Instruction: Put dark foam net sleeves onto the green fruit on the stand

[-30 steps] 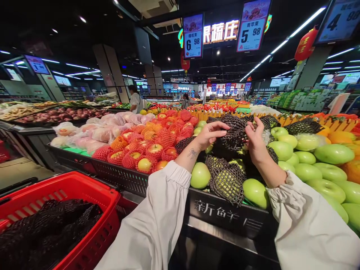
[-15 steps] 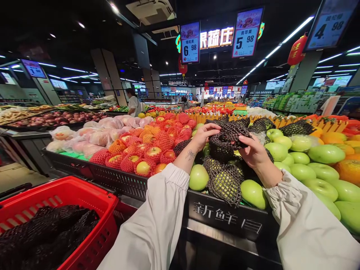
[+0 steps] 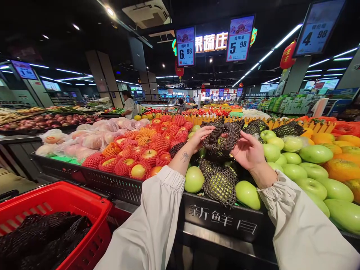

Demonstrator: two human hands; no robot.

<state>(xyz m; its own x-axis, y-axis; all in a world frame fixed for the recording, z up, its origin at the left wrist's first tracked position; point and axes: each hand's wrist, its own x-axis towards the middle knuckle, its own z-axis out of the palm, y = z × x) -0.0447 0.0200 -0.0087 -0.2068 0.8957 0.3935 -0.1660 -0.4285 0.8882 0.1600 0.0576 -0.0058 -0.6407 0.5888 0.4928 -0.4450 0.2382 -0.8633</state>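
A black foam fruit net (image 3: 211, 142) is stretched into a ring between my two hands, above the green apples. My left hand (image 3: 197, 141) grips its left edge, fingers bent over the rim. On the other side my right hand (image 3: 248, 152) has its fingers at the net's right edge, with the thumb below. Through the ring's opening some green shows. Below the hands lies a green apple in a black net (image 3: 219, 182), between a bare green apple (image 3: 194, 179) and another bare green apple (image 3: 248, 194).
Red-netted apples (image 3: 149, 155) fill the black display tray (image 3: 123, 182) on the left, with bagged fruit (image 3: 95, 137) beyond. Bare green apples (image 3: 294, 171) and oranges (image 3: 341, 168) lie right. A red basket (image 3: 97, 212) at lower left holds black nets (image 3: 42, 236). A person (image 3: 129, 105) stands farther back.
The net's ring is spread wider and its opening now faces me more. My right hand's fingers have shifted along its edge. The whole view has moved slightly.
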